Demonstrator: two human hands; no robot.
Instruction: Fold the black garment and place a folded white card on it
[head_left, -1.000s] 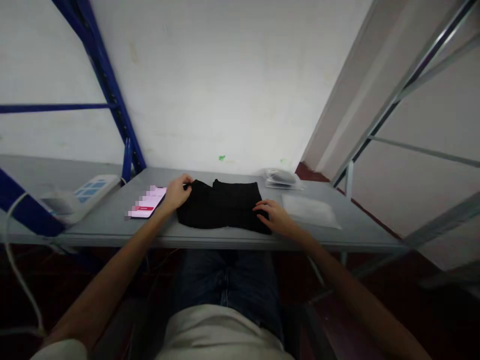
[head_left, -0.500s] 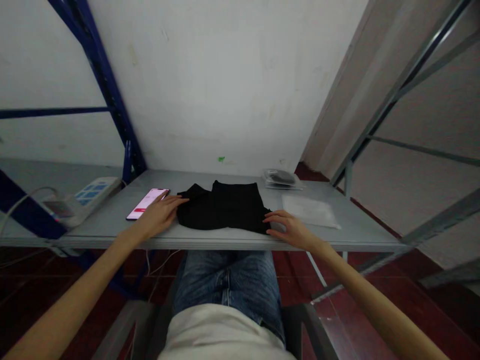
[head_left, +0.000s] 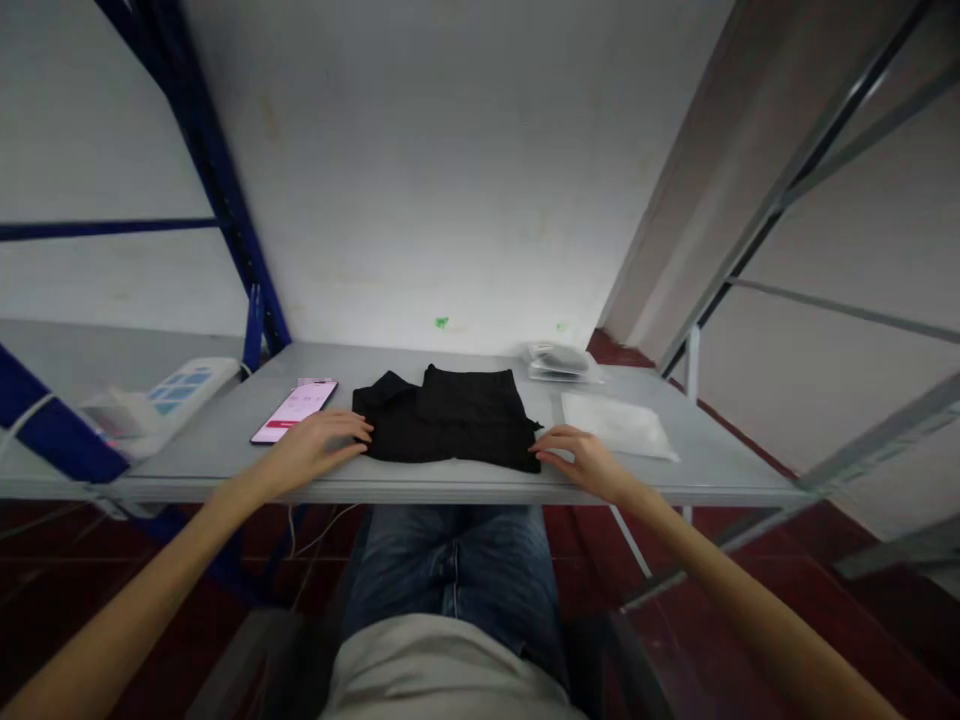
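Far left of the black garment [head_left: 448, 417]: power strip [head_left: 161, 396] on the table [head_left: 225, 440]. Closer in, lit phone [head_left: 294, 410]. Left hand [head_left: 313, 447] flat, fingers spread, touching the garment's left edge. Garment folded, centre of the table. Right hand [head_left: 586, 459] open, fingertips at its right corner. Beyond, clear plastic bag [head_left: 616, 424]; behind that, stacked packets [head_left: 561, 360].
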